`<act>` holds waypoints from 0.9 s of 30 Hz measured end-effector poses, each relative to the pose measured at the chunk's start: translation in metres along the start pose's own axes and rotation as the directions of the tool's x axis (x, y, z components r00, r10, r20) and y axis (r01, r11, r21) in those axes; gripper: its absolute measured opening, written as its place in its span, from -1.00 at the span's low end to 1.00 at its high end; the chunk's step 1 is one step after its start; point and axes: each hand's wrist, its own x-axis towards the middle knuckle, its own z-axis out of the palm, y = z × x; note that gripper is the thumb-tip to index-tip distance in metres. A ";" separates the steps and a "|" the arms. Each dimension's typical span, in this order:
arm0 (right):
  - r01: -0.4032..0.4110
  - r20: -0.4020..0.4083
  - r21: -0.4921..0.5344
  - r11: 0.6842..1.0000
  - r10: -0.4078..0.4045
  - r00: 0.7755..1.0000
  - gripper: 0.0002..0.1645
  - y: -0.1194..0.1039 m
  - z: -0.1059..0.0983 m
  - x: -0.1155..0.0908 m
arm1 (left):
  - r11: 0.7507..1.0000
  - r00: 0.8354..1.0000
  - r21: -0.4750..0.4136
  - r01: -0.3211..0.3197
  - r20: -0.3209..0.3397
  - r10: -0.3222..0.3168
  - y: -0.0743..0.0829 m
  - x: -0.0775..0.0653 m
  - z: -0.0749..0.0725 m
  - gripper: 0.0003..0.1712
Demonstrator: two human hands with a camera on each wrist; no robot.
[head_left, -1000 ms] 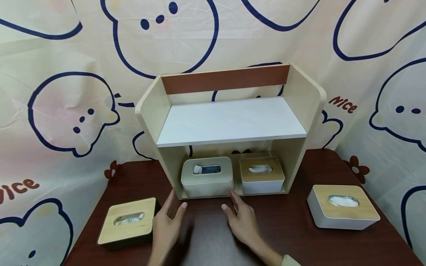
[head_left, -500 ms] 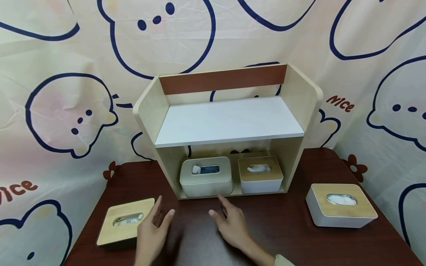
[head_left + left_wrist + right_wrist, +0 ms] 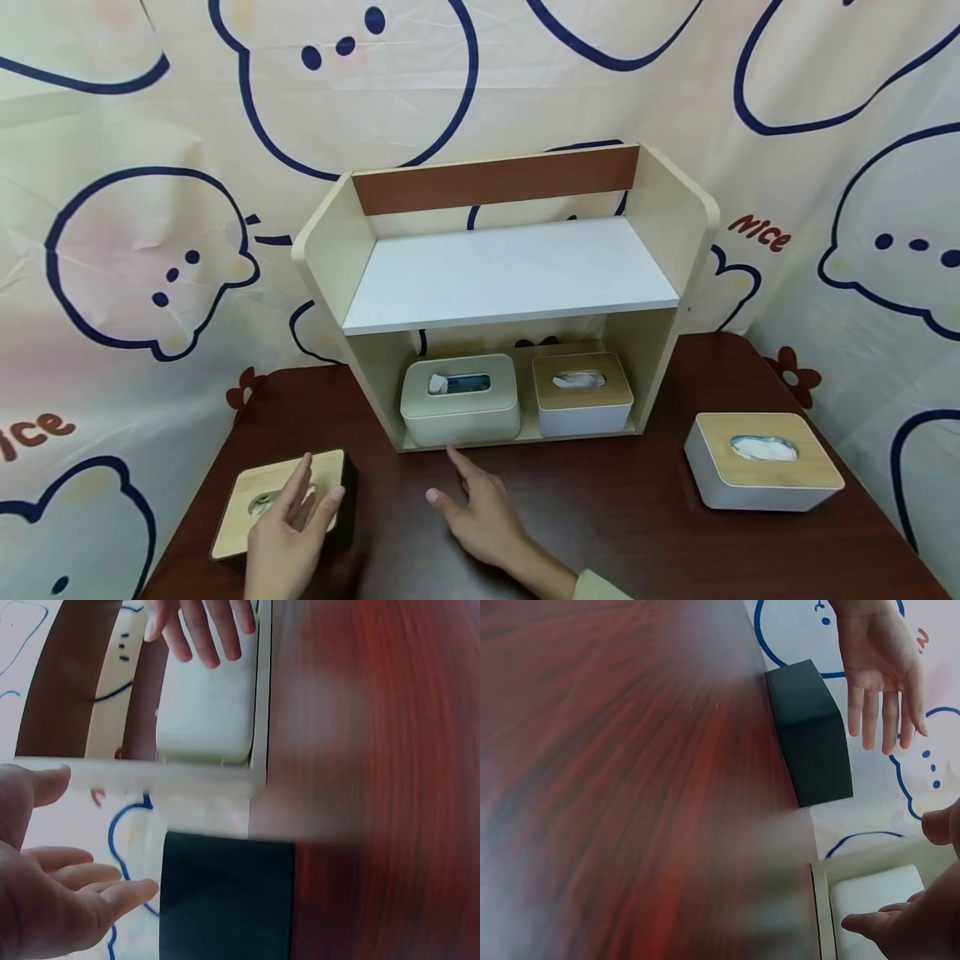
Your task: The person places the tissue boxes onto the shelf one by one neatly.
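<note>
A tissue box with a pale wooden lid and black sides (image 3: pixel 238 523) lies on the table at the left. My left hand (image 3: pixel 287 535) hovers over its near right part with fingers extended, hiding some of the lid and slot. In the right wrist view the left hand (image 3: pixel 881 664) hangs above the black box (image 3: pixel 810 735), apart from it. My right hand (image 3: pixel 480 518) is over the table in front of the shelf, index finger pointing toward the pale grey-green tissue box (image 3: pixel 461 423) on the lower level. Neither hand holds anything.
A two-level desk shelf (image 3: pixel 510 271) with a white upper board stands at the back. Beside the grey-green box sits a white tissue box with a wooden lid (image 3: pixel 585 419). A similar box (image 3: pixel 765 493) rests on the table (image 3: pixel 622 533) at the right. A printed curtain (image 3: pixel 540 100) hangs behind.
Both hands have moved left, away from the shelf's lower front. The left hand has come over the black-sided tissue box. The boxes stay where they were; the view shifts slightly.
</note>
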 end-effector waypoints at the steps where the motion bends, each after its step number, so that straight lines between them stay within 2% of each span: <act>1: 0.006 0.007 0.001 1.000 -0.006 1.000 -0.12 -0.001 0.004 0.001 | 1.000 1.000 0.003 0.015 -0.005 -0.015 -0.003 0.001 -0.004 -0.06; 5: 0.037 0.027 -0.004 0.999 -0.037 0.999 -0.12 -0.006 0.023 0.005 | 0.997 0.996 0.018 0.076 -0.053 -0.075 -0.014 0.005 -0.019 -0.05; 11: 0.065 0.069 -0.033 0.997 -0.062 0.996 -0.11 -0.016 0.046 0.012 | 0.978 0.980 0.142 0.155 -0.146 -0.134 -0.033 0.012 -0.041 -0.01; 14: 0.077 0.098 -0.037 0.996 -0.073 0.993 -0.10 -0.021 0.053 0.014 | 0.970 0.972 0.148 0.190 -0.170 -0.164 -0.042 0.016 -0.051 0.00; 18: 0.077 0.135 -0.054 0.996 -0.070 0.988 -0.07 -0.026 0.062 0.016 | 0.965 0.964 0.100 0.241 -0.137 -0.227 -0.052 0.022 -0.063 0.07; 22: 0.056 0.177 -0.052 0.997 -0.046 0.983 -0.02 -0.030 0.070 0.018 | 0.958 0.958 0.041 0.284 -0.064 -0.281 -0.064 0.028 -0.069 0.15; 27: 0.039 0.210 -0.047 0.998 -0.028 0.977 0.03 -0.029 0.079 0.018 | 0.938 0.940 0.097 0.333 0.041 -0.338 -0.085 0.037 -0.076 0.33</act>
